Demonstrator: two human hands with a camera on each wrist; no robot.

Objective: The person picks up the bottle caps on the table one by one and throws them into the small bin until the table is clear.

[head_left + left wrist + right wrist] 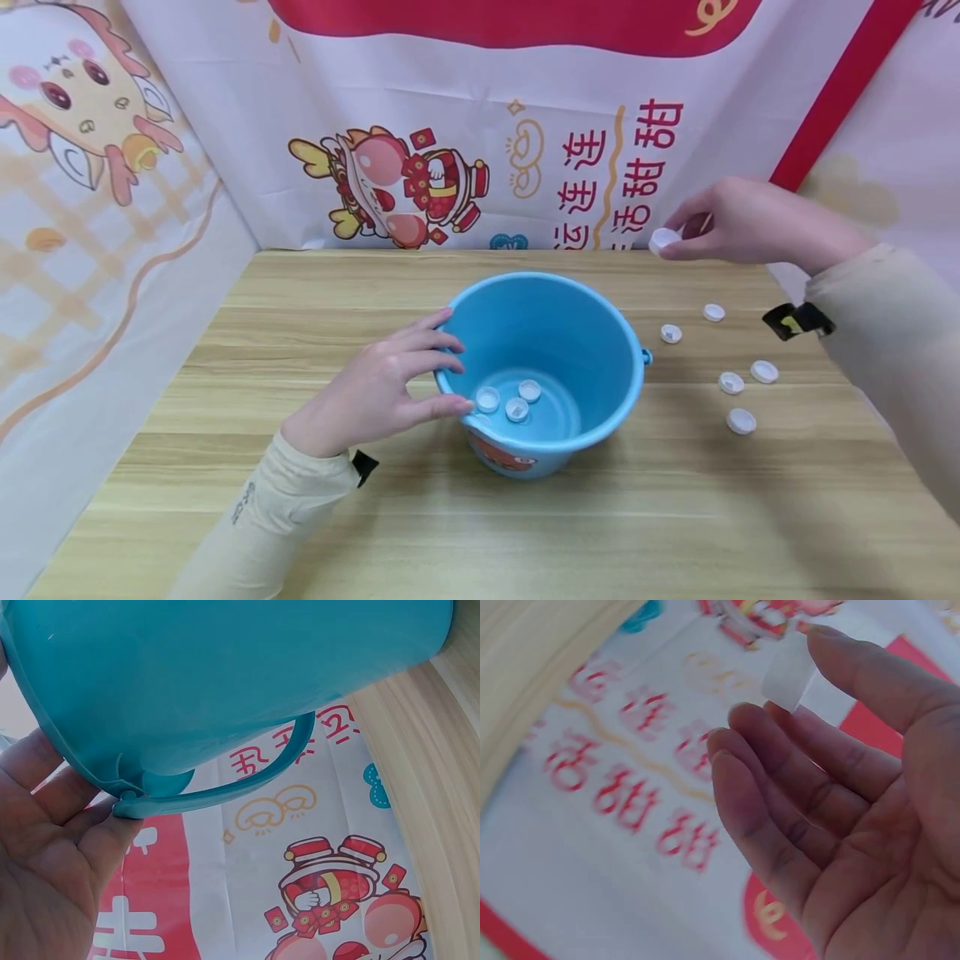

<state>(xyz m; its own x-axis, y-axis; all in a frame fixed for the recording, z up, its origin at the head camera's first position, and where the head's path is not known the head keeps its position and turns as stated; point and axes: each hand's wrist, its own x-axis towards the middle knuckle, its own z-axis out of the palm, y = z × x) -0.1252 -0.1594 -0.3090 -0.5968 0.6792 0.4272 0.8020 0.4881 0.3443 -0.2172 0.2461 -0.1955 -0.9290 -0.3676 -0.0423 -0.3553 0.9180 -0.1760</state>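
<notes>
A light blue plastic bucket (pixel 536 333) stands upright on the wooden table, with several white caps (pixel 517 409) lying on its bottom. My left hand (pixel 390 379) grips the bucket's left rim, fingertips over the edge and thumb nearer the front. In the left wrist view, the bucket's blue handle (pixel 225 793) hangs by the fingers. Raised beyond the bucket to the right, my right hand (pixel 742 225) pinches a white round cap (pixel 663 241) between thumb and fingers. The right wrist view shows that cap (pixel 789 673) edge-on at the fingertips, the other fingers loosely bent.
Several more white caps (pixel 731 383) lie scattered on the table right of the bucket. Wood-grain tabletop (pixel 300 333) extends around it. A printed cloth (pixel 480 92) with red lettering and cartoon figures hangs at the table's back edge, with more printed cloth along the sides.
</notes>
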